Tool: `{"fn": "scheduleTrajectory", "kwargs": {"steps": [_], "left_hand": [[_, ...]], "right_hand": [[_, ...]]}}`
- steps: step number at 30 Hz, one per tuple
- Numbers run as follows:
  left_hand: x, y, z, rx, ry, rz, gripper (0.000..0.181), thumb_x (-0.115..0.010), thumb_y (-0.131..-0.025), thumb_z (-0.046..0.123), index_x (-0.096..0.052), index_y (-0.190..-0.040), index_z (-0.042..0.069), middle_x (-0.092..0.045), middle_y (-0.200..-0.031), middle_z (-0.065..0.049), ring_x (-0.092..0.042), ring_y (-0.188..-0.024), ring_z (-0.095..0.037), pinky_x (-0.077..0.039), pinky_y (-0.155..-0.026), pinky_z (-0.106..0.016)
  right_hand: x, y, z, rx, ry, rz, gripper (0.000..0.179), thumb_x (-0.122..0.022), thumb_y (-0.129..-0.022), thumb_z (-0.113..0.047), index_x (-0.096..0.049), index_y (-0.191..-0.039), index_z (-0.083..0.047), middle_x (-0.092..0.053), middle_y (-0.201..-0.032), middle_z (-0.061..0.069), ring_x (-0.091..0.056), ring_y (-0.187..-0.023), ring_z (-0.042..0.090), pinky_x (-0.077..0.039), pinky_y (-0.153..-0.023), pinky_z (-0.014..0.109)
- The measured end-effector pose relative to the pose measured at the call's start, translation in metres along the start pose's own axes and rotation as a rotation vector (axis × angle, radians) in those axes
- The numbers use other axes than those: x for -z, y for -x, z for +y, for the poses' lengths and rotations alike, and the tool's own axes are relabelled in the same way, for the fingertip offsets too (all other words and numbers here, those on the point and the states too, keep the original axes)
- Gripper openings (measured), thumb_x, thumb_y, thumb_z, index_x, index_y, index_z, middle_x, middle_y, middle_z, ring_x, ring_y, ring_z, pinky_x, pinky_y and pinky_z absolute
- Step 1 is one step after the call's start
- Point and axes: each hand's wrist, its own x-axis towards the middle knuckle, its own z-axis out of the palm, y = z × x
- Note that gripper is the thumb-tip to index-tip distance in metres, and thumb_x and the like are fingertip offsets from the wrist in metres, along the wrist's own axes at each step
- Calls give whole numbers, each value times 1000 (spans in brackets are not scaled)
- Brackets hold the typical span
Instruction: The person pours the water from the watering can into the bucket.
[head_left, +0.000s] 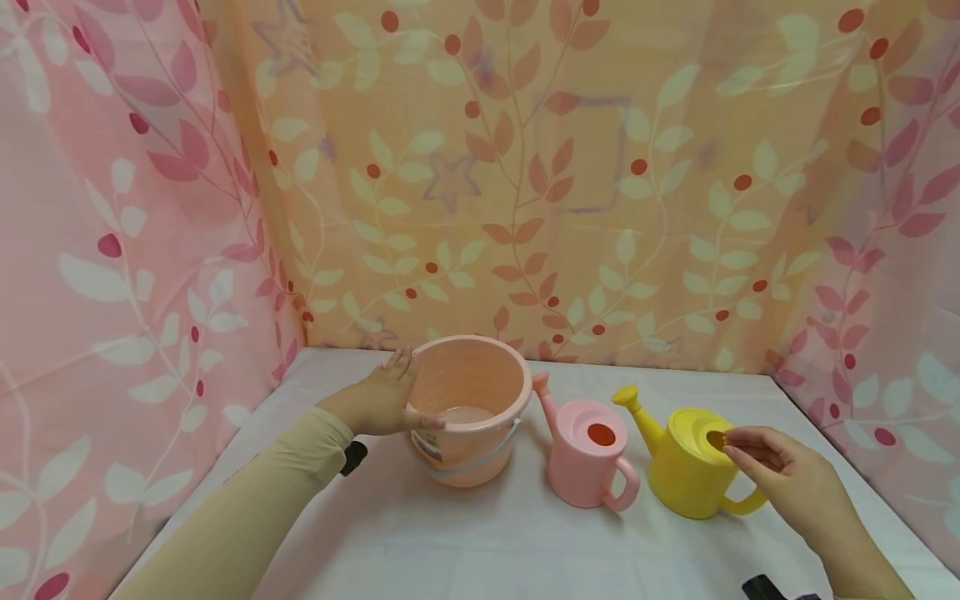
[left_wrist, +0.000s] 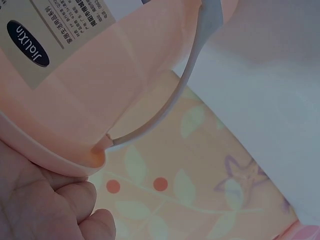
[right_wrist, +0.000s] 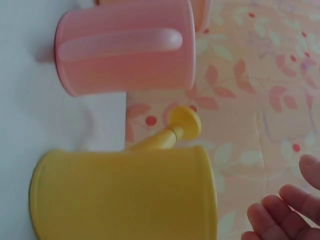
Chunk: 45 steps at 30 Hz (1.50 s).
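Note:
In the head view my left hand [head_left: 375, 398] rests on the left rim of a peach-coloured bucket [head_left: 474, 375], fingers spread and thumb along its front edge. The left wrist view shows the bucket's side with a printed label [left_wrist: 47, 42] and a pale curved handle [left_wrist: 172, 104]. My right hand [head_left: 798, 487] hovers by the top opening of a yellow watering can [head_left: 684, 479], fingers loosely bent and holding nothing. In the right wrist view its fingers [right_wrist: 285, 215] are apart from that can. A pink watering can [head_left: 576, 458] stands between bucket and yellow can.
All three vessels stand upright on a white-covered table [head_left: 480, 554]. Leaf-patterned curtains enclose it: an orange one [head_left: 525, 167] behind, pink ones at left [head_left: 135, 317] and right [head_left: 900, 317]. Both watering-can spouts point back-left, and their handles face front-right.

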Motion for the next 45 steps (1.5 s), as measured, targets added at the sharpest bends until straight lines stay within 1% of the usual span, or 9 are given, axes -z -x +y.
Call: {"fn": "scheduleTrajectory", "kwargs": {"steps": [5,7,11,14,22,31,34,39,45], "left_hand": [[0,0,0,4,4,-5,120,-46,-72,77,-5,-142,-10,2,-148,-28,0,-137,-38,-10,-109,-52],[0,0,0,3,6,-3,121,-45,-71,78,-4,-142,-10,2,-148,-28,0,-137,-38,-10,-109,-52],[-2,-1,-2,4,-2,-3,121,-42,-70,81,-4,-143,-8,2,-149,-26,1,-138,-35,-10,-109,-51],[-3,-1,-3,0,3,-4,121,-42,-70,80,-4,-143,-8,2,-149,-25,1,-138,-34,-9,-109,-50],[-4,-1,-2,-1,-4,0,120,-42,-71,80,-5,-143,-8,1,-149,-25,1,-138,-34,-10,-109,-50],[-4,-1,-3,-4,-6,5,121,-43,-70,80,-5,-143,-9,1,-149,-26,0,-138,-36,-11,-109,-52],[-5,-1,-3,-1,-4,4,121,-43,-70,80,-4,-143,-8,2,-149,-26,0,-138,-36,-11,-109,-52],[-3,-1,-2,4,1,-1,121,-44,-71,80,-4,-143,-8,3,-149,-26,1,-138,-37,-11,-109,-52],[-2,0,-2,7,10,0,121,-44,-71,79,-4,-143,-9,2,-148,-27,0,-137,-38,-11,-108,-52]], "right_hand": [[4,1,18,-34,-20,43,43,-62,-87,-35,-59,-116,-4,-65,-93,-9,-50,-77,-19,-42,-60,5],[4,2,26,-72,-24,43,46,-62,-87,-37,-58,-117,-3,-65,-95,-7,-48,-76,-20,-43,-59,6],[4,4,40,-145,1,40,54,-59,-87,-43,-56,-120,0,-63,-105,14,-44,-73,-22,-45,-56,9],[4,6,51,-187,35,38,59,-56,-87,-47,-55,-121,0,-61,-109,20,-40,-70,-23,-49,-55,17],[-6,10,71,-204,23,34,58,-55,-87,-47,-55,-122,-1,-63,-108,19,-37,-72,-24,-48,-55,16],[-17,14,75,-191,40,7,55,-51,-90,-47,-56,-119,-1,-61,-111,21,-36,-76,-20,-52,-65,39],[-20,14,76,-202,26,11,53,-52,-90,-45,-56,-118,0,-62,-106,19,-36,-73,-21,-51,-62,30],[-27,14,78,-219,-11,-25,46,-49,-92,-43,-61,-105,0,-66,-89,0,-41,-72,-15,-39,-58,14],[-37,14,78,-180,-135,-73,44,-40,-97,-37,-60,-94,2,-62,-79,-5,-49,-74,-5,-45,-62,19]]}}
